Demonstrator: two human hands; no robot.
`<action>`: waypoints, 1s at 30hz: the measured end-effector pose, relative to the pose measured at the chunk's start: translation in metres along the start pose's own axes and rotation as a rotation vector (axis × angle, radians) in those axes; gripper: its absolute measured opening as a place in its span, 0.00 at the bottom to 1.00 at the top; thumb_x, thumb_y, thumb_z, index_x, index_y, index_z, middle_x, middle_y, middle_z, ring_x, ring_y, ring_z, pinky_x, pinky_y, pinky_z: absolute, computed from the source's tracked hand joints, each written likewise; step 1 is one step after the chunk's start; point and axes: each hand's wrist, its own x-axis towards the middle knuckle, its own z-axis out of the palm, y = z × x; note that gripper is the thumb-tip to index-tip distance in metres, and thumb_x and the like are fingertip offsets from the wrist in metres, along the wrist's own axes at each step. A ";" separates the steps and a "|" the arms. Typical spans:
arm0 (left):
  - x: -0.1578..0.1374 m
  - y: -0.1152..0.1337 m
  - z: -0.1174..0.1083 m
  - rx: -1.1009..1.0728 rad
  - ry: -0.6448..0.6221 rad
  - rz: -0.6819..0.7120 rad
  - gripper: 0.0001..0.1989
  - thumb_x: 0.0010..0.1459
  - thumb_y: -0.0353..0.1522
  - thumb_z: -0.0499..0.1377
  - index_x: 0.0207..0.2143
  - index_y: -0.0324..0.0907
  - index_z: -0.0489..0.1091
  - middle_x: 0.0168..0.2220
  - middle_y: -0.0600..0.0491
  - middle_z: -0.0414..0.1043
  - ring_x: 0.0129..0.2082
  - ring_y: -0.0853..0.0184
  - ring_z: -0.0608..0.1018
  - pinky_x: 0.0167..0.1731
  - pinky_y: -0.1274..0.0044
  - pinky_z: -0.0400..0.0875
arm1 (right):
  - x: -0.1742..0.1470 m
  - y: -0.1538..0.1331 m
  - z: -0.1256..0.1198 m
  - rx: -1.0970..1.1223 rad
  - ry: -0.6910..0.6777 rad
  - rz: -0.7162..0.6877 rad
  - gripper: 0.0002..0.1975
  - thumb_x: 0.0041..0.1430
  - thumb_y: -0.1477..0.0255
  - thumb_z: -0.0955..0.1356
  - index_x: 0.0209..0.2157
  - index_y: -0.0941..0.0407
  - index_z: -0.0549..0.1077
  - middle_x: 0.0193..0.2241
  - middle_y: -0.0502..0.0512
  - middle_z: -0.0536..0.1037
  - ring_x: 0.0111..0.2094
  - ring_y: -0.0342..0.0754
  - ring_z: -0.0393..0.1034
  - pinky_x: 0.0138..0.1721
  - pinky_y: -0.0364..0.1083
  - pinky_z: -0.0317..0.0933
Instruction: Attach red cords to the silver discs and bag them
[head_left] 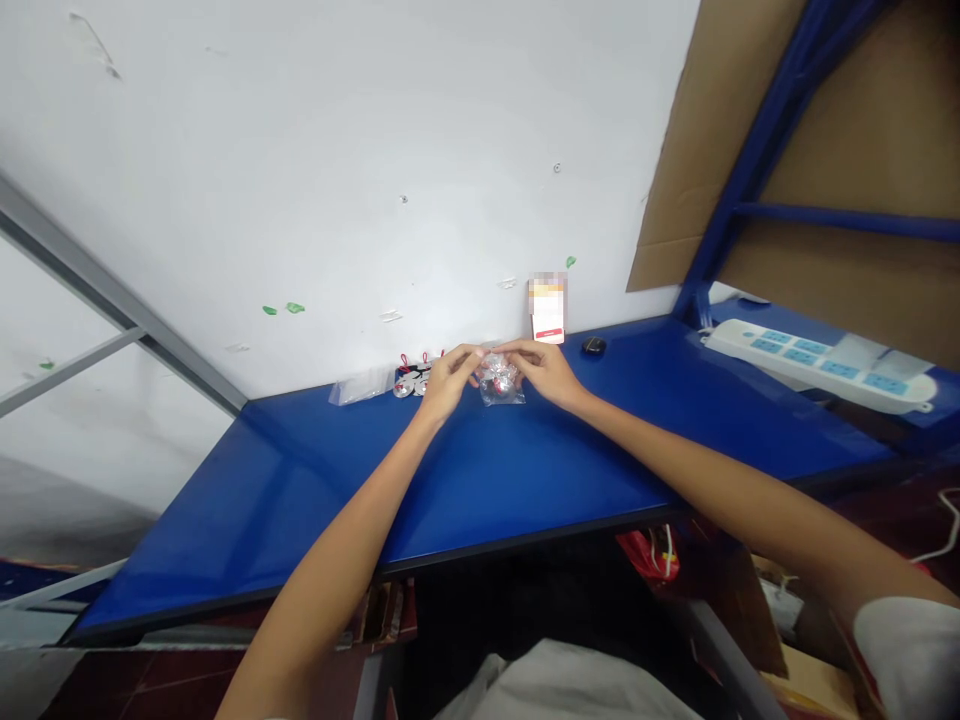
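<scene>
My left hand [447, 386] and my right hand [549, 372] meet near the back of the blue table. Their fingers are pinched on the upper edge of a small clear plastic bag [504, 392], one hand at each side. Inside the bag is something shiny and silvery with a bit of red; its kind is hard to make out. Just left of my left hand lie several silvery ornaments [407, 382] with red loops, partly hidden by that hand. Beside them is a pile of clear plastic bags [361, 387].
A card or phone-like panel [548, 312], partly blurred out, leans on the white wall. To its right sits a small black object [593, 345]. A white power strip [821, 365] lies at the right, near a blue metal frame [750, 160]. The table's dark front edge [525, 536] runs below my forearms.
</scene>
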 end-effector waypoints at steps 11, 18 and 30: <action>0.002 -0.011 0.001 0.085 0.067 -0.004 0.13 0.61 0.38 0.67 0.44 0.40 0.81 0.37 0.49 0.82 0.34 0.65 0.80 0.35 0.75 0.73 | -0.005 -0.015 -0.003 0.039 -0.105 -0.027 0.14 0.69 0.59 0.70 0.49 0.50 0.79 0.41 0.55 0.82 0.38 0.53 0.78 0.37 0.50 0.73; 0.002 -0.013 0.000 0.134 0.057 0.039 0.14 0.63 0.40 0.66 0.45 0.40 0.82 0.41 0.47 0.83 0.37 0.63 0.81 0.38 0.74 0.75 | 0.002 0.002 0.000 -0.022 -0.051 0.014 0.14 0.61 0.61 0.76 0.46 0.54 0.82 0.38 0.55 0.85 0.37 0.53 0.82 0.43 0.53 0.76; 0.003 -0.017 -0.008 0.105 -0.030 -0.017 0.15 0.61 0.41 0.69 0.44 0.39 0.83 0.40 0.45 0.84 0.38 0.60 0.83 0.36 0.73 0.77 | 0.004 0.007 -0.003 -0.097 -0.067 0.000 0.13 0.63 0.63 0.74 0.46 0.54 0.85 0.43 0.57 0.87 0.42 0.54 0.83 0.46 0.51 0.78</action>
